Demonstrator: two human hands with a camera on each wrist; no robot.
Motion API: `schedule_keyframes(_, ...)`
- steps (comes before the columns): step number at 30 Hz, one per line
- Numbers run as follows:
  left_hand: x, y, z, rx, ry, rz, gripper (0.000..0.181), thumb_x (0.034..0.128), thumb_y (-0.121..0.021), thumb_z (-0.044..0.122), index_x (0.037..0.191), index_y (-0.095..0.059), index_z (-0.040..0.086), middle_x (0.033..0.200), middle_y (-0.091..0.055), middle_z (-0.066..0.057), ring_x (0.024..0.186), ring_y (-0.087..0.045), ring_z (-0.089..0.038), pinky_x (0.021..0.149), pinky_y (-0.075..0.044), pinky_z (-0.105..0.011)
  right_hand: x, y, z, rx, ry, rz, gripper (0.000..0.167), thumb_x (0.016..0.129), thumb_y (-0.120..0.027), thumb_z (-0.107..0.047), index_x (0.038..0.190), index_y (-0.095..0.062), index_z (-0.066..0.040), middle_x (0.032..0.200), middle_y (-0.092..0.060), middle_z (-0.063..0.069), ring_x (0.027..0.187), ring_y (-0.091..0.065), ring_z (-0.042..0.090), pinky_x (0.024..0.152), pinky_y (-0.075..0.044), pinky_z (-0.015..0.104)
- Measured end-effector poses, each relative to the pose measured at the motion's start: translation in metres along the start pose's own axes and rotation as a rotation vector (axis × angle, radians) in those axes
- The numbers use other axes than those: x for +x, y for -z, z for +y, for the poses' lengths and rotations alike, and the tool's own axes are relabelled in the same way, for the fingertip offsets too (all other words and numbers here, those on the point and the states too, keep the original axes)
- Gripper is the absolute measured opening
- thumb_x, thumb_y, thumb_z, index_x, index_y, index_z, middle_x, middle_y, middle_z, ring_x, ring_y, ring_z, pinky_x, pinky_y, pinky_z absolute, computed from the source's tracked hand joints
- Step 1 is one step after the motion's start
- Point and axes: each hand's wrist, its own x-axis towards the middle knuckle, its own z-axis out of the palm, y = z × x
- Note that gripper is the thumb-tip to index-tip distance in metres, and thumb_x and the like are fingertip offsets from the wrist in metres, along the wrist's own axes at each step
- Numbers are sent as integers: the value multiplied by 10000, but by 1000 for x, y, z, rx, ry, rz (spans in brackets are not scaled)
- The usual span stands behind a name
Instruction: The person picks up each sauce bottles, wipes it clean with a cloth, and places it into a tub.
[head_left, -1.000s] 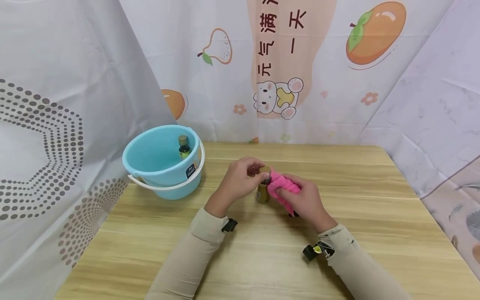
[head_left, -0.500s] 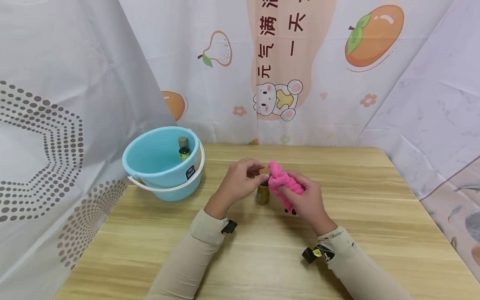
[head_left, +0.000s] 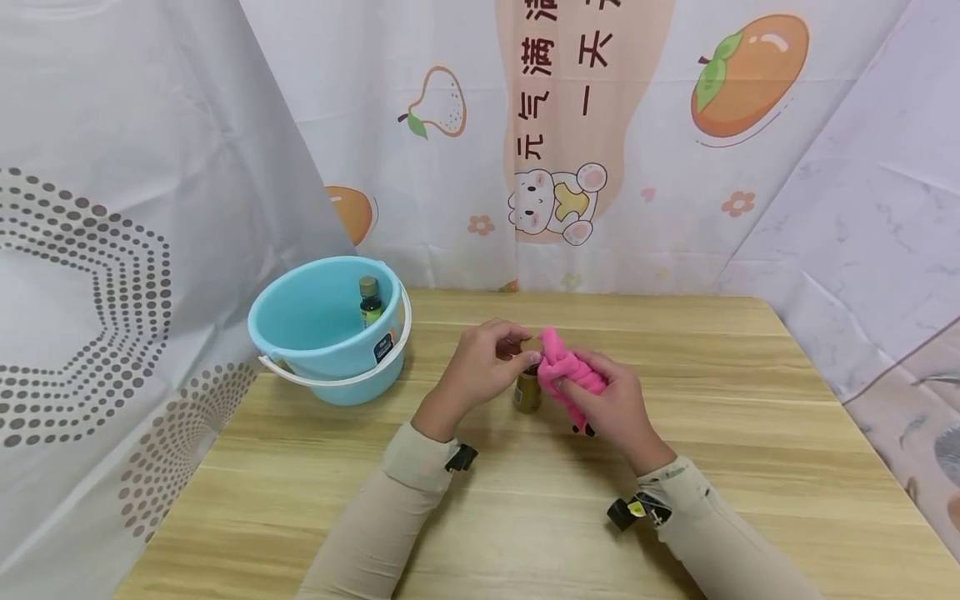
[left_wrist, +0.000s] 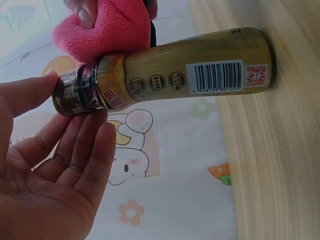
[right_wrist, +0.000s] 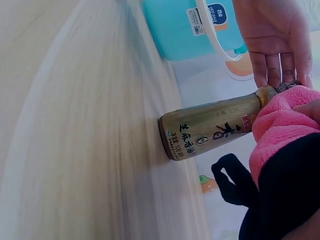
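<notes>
A small sesame oil bottle (head_left: 528, 393) stands upright on the table, its label and barcode showing in the wrist views. My left hand (head_left: 483, 363) pinches the brown cap (left_wrist: 68, 92) between thumb and fingers. Bunched in my right hand (head_left: 617, 405) is a fluffy pink cloth (head_left: 564, 373), pressed against the bottle's neck and shoulder. A black piece with a loop (right_wrist: 240, 182) hangs from the cloth's lower side in the right wrist view. The cloth hides part of the bottle's upper side there.
A light blue bucket (head_left: 345, 390) with a white handle stands at the table's back left. Inside it is another bottle (head_left: 370, 302) with a brown cap. Printed curtains (head_left: 450, 192) hang behind the wooden table (head_left: 525, 525).
The pink cloth's upper end has risen beside the cap and bunched up, as my right hand shifted its folds. My left hand stays on the cap; the bottle stands in the same place.
</notes>
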Motion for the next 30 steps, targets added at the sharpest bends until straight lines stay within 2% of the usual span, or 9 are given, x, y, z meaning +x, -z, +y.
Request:
schedule_keyframes(4,0,-1,1,2,8,-3,329,952,-770,334,1175,-747,93,1113,-729,-17,931,-693,-87,828,-600,-235,-1,1,4,8,-9,-6,435,889,-842,-199,1300,-722,-121,1035,-756,110,734,-662,160,574,-593,283)
schedule_keyframes(11,1,-1,3,-9,13,-5,347,952,-771,323,1193,-742,75,1136,-732,-45,941,-697,-113,837,-609,-273,-1,0,5,-8,-29,-12,437,888,-842,-217,1293,-722,-104,1023,-759,104,748,-678,202,588,-603,300)
schedule_keyframes(16,0,2,3,-14,20,-2,322,946,-780,312,1180,-746,94,1114,-729,-11,932,-696,-112,833,-607,-270,-1,-3,7,4,-42,-33,419,890,-841,-223,1281,-729,-121,998,-762,99,726,-678,202,581,-601,311)
schedule_keyframes(24,1,2,2,-27,6,4,313,947,-777,324,1163,-743,100,1093,-724,-5,930,-700,-102,831,-603,-252,1,-5,17,-56,-58,-91,343,886,-843,-230,1219,-763,-210,915,-736,60,678,-638,169,555,-568,299)
schedule_keyframes(30,1,1,-1,-34,-1,2,287,952,-773,303,1157,-739,105,1081,-722,14,927,-697,-91,824,-601,-244,0,-5,22,-66,-111,-132,359,879,-850,-254,1225,-760,-225,920,-723,52,667,-653,167,548,-575,312)
